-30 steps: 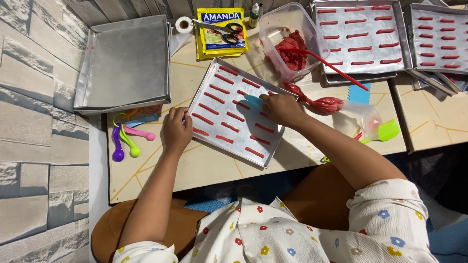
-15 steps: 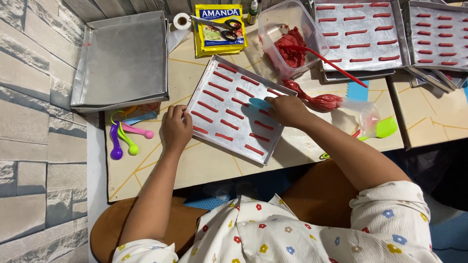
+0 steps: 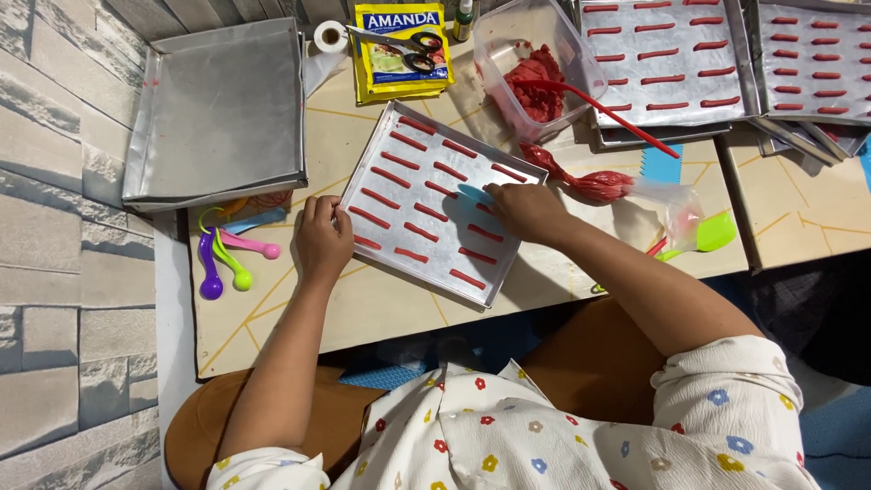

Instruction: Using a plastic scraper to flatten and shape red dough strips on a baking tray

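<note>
Two hands are on the one tray (image 3: 426,195) in front of you, and each is there for a reason. Your left hand (image 3: 324,238) lies on the tray's near-left rim, fingers curled loosely over the edge rather than clamped, seemingly to keep the tray from sliding. Your right hand (image 3: 526,210) rests on the sheet with its fingers closed round a small blue scraper (image 3: 474,193), whose tip lies among the red strips (image 3: 419,189), apparently tidying them. The tray sits tilted, one corner toward you, which brings the rows across your reach.

Count the strips: about seventeen show on this tray, in three columns, with some hidden under your right hand.

Left of the tray lie four coloured spoons (image 3: 227,263), fanned from one end and out of the way. Right of it one piping bag (image 3: 603,184) of red dough lies flat, within reach of your right hand.

Farther off: one empty tin (image 3: 218,113) at the left, one yellow packet (image 3: 404,45) with one pair of scissors (image 3: 408,50) on it, one clear tub (image 3: 535,68) of dough, and two filled trays (image 3: 726,63) parked at the far right.
</note>
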